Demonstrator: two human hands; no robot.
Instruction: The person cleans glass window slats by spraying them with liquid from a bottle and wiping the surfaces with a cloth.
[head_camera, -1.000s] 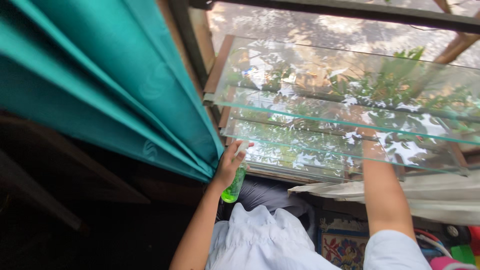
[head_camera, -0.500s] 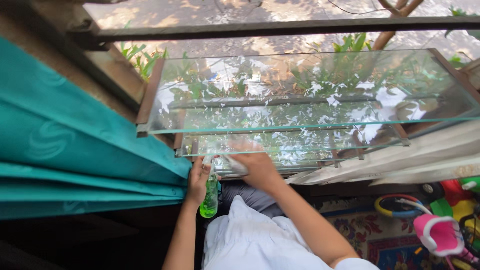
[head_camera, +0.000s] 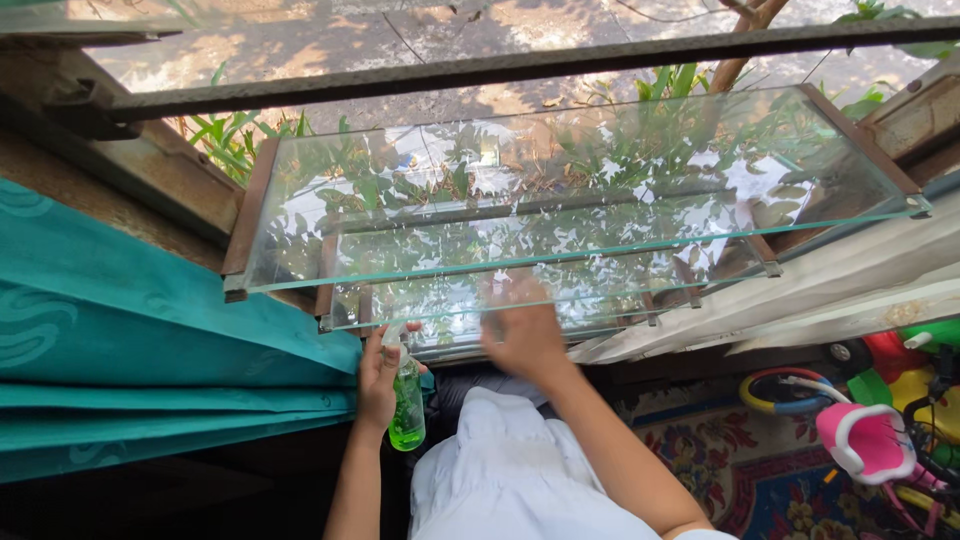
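1. Head view: the left hand (head_camera: 378, 378) is wrapped around a spray bottle (head_camera: 407, 405). The fingers are curled tight on the top part of the bottle, near its white nozzle.
2. The spray bottle is clear with green liquid inside. It hangs nearly straight up and down, at about 7 o'clock from the middle of the picture, just under the lowest glass pane.
3. The right hand (head_camera: 524, 335) is blurry. It looks flat with the fingers spread, and it reaches up to the bottom edge of the glass louvre panes (head_camera: 560, 190). I cannot tell if it holds a cloth or anything else.
4. The right hand is at about 6 o'clock, just beside the spray bottle, which is at its 9 o'clock side.
5. The glass panes are wide and tilted open, one above the other, in a brown frame. Green leaves and bright sky shine in them.
6. A teal curtain (head_camera: 150, 340) hangs at 9 o'clock, close to the left hand.
7. A white cloth (head_camera: 520, 470) lies at 6 o'clock, below both hands.
8. A flowery rug (head_camera: 720, 450) is on the floor at 4 o'clock.
9. A pink and white toy trike (head_camera: 870, 440) stands on the rug at 4 o'clock, well apart from the hands.
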